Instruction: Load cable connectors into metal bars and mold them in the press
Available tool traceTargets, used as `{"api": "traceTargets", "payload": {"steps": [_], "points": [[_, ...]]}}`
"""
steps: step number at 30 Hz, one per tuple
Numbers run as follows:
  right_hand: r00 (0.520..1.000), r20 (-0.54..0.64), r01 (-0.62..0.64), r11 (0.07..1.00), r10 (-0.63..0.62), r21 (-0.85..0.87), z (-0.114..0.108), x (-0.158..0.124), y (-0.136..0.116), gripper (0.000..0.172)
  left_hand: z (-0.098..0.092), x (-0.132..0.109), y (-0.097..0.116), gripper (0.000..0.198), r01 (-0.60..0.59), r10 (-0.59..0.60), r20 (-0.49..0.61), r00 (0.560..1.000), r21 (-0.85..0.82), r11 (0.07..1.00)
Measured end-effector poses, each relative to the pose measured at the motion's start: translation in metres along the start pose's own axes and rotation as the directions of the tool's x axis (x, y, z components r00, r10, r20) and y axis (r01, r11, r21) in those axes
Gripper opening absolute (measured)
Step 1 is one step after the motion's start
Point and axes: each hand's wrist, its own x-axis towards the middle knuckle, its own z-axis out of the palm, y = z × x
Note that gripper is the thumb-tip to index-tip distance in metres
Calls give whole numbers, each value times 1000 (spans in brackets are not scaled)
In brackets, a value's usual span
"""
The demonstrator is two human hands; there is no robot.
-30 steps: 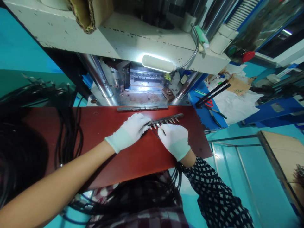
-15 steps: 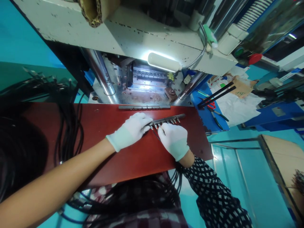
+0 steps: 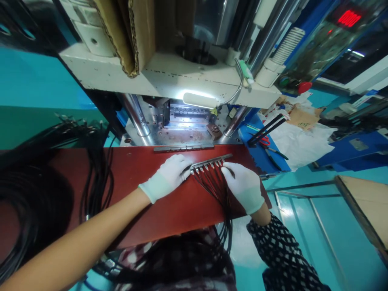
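My left hand (image 3: 172,174), in a white glove, is closed on the left end of a dark metal bar (image 3: 209,162). Several silver cable connectors (image 3: 206,167) sit in a row along the bar's near side. Their black cables (image 3: 216,186) run down over the red board's front edge. My gloved right hand (image 3: 242,184) has its thumb and fingertips pinched at the connector near the bar's right end. A second metal bar (image 3: 183,148) lies apart, farther back on the red board (image 3: 169,218).
Behind the board stands a press with a lit lower mould (image 3: 189,117) and a lamp (image 3: 200,100). Bundles of black cable (image 3: 98,173) lie at the left. Pliers (image 3: 274,155) rest on a blue surface at the right, near a white sheet (image 3: 306,141).
My right hand has moved right along the row of connectors, uncovering the cables below it. My left hand stays on the bar's left end. The head view has tilted up.
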Motion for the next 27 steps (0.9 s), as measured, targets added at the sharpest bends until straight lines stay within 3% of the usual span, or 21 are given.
{"api": "traceTargets", "payload": {"steps": [6, 13, 27], "points": [[996, -35, -78, 988, 83, 130, 7, -10, 32, 20, -5, 2, 3, 28, -21, 20, 29, 999, 43, 999], [991, -12, -130, 971, 135, 200, 16, -13, 40, 18, -10, 4, 6, 30, -8, 2, 88, 996, 66, 998], [989, -17, -137, 955, 147, 263, 32, -16, 45, 19, -8, 5, 4, 33, -67, 60, 69, 996, 96, 993]]}}
